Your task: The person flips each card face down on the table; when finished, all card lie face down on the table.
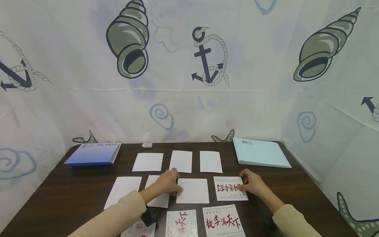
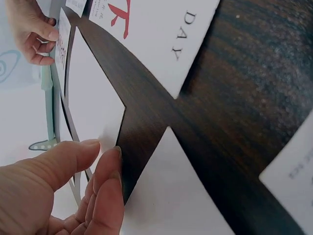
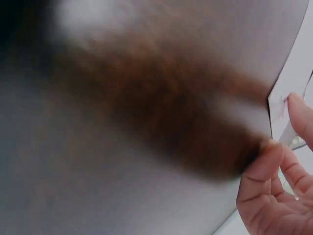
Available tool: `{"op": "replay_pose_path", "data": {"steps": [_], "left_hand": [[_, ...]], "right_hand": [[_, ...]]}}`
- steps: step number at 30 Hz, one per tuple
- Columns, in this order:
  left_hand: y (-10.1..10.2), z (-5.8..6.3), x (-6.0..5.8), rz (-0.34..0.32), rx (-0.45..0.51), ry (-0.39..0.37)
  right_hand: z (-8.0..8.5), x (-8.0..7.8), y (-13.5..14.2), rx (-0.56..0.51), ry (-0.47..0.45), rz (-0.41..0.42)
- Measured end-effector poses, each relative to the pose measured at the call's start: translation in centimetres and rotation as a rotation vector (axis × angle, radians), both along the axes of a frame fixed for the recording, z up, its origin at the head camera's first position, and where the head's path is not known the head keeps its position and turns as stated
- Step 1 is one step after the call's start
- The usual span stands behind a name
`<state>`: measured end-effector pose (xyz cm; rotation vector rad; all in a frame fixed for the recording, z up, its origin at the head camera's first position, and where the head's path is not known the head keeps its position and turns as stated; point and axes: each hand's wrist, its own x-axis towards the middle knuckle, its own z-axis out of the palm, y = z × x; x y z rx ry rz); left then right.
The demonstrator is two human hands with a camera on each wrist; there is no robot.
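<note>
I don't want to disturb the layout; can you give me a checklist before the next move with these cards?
1. Right hand on lettered card: ok, thumb on its face.
2. Left hand gripping blank card: cannot tell; thumb is at its edge.
3. Lettered card upright for the wearer: not ok, writing upside down.
4. Three back cards separate: ok, gaps show between them.
5. Blue box off the cards: ok, apart at left.
</note>
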<state>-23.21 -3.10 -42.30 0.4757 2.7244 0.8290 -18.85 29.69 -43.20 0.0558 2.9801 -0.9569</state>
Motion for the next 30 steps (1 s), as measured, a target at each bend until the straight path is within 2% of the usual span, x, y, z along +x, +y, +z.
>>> {"op": "replay_pose_path", "data": {"steps": [9,16,20,25,30], "left_hand": [[0.4,0.2,-0.6,-0.007,0.068,-0.014],[1.0,1.0,-0.7,0.001,0.091,0.008],[1.1,0.9,-0.8,0.006,0.106,0.016],[2.6,0.4,-0.7,-0.063,0.176,0.006],[6.0,0.0,-0.7,-0.138,0.194,0.05]], "right_hand": [[0.5,-0.8,0.1,0.017,-0.094,0.01],[1.0,-1.2,-0.3,0.048,-0.052,0.018],[1.4,-1.4,-0.4,0.045,-0.076,0.011],[1.2,-1.1,-0.1,0.024,-0.094,0.002],[0.8,-0.9,-0.1,0.011,-0.081,-0.01]]}}
